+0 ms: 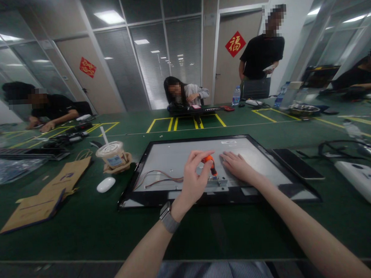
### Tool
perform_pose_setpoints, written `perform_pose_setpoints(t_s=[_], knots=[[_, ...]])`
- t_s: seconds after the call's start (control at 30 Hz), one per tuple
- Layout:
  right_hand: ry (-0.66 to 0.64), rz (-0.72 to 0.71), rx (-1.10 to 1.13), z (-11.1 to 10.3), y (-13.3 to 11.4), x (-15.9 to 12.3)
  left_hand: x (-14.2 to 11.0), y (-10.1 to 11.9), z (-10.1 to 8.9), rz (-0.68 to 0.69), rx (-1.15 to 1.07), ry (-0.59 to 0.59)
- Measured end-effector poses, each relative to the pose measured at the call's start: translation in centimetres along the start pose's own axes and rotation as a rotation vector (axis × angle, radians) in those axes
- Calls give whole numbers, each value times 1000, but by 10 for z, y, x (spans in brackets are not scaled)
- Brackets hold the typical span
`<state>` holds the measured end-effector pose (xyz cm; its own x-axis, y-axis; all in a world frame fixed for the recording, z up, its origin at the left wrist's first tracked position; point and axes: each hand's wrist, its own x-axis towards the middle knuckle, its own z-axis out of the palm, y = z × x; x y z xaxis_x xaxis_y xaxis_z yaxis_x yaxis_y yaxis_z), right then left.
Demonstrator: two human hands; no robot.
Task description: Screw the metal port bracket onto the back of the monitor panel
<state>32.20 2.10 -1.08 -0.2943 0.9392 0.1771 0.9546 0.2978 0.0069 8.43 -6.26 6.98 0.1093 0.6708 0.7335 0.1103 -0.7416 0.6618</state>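
Note:
A flat display panel lies with its grey metal back up and a black frame round it. My left hand, a watch on its wrist, pinches the orange end of a short orange-and-black screwdriver between thumb and fingers. The tool stands nearly upright, its tip down at a small metal bracket along the panel's near side. Flat on the grey back, just right of the tool, rests my right hand with its fingers stretched out. Thin coloured wires run across the panel's left part.
Left of the panel are a lidded drink cup, a white oval case and a brown paper bag. On the right lie a black phone-like slab and a white device. Several people are around the green table.

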Motion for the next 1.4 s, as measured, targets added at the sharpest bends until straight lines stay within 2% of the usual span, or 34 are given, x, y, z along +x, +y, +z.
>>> perform_pose_setpoints(t_s=[0.13,0.37,0.67,0.87,1.1,1.27,1.4], knots=[[2,-8,-6,-1,0,-1,-1,1,-1,-47,-41,-24],[3,5,-1,1,-1,1,0,-1,1,29,4,-10],[20,-3,-8,2,-1,-1,-1,-2,0,-2,-99,-68],[16,-2,8,4,1,1,0,-3,-1,46,56,38],[7,8,1,2,-1,1,0,-2,-1,14,-51,-69],[3,14,-3,2,-1,1,0,-3,0,67,40,34],[-6,21,3,1,-1,1,0,-2,-1,64,48,19]])
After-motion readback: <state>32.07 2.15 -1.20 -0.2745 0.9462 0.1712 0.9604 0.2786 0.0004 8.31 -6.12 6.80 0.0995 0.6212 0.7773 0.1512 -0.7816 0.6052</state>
